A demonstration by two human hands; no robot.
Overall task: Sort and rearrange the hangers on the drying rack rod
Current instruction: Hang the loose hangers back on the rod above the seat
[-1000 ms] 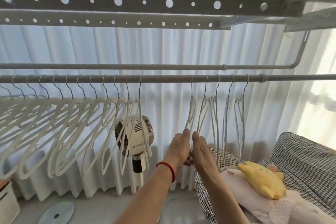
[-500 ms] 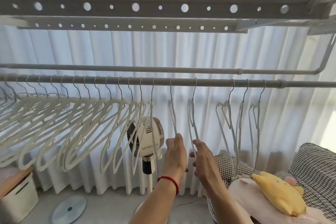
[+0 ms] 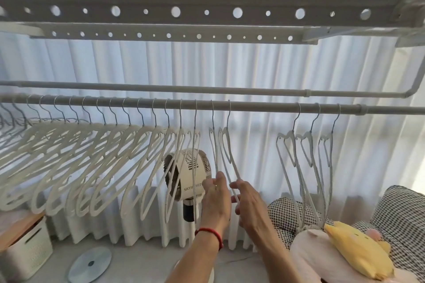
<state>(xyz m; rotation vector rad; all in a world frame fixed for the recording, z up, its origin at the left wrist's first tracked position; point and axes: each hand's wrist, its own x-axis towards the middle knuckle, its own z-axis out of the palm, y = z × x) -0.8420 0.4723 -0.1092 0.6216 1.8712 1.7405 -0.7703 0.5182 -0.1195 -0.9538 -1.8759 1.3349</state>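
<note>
A grey rod (image 3: 253,107) runs across the view. Several white hangers (image 3: 92,145) hang packed along its left part. Two more white hangers hang just right of that row. My left hand (image 3: 216,200), with a red string on the wrist, grips the lower part of the left one (image 3: 213,145). My right hand (image 3: 248,204) grips the lower bar of the right one (image 3: 226,145). Three white hangers (image 3: 305,156) hang apart farther right on the rod.
A second thinner rod (image 3: 161,88) and two perforated rails (image 3: 207,10) run above. A white fan (image 3: 188,174) stands behind the hangers in front of the curtain. A checked cushion with a yellow plush toy (image 3: 358,248) lies at lower right. A white box (image 3: 25,248) sits at lower left.
Both held hangers have slid left along the rod toward the packed row, opening a wide gap to the three hangers on the right. The view also shifted left.
</note>
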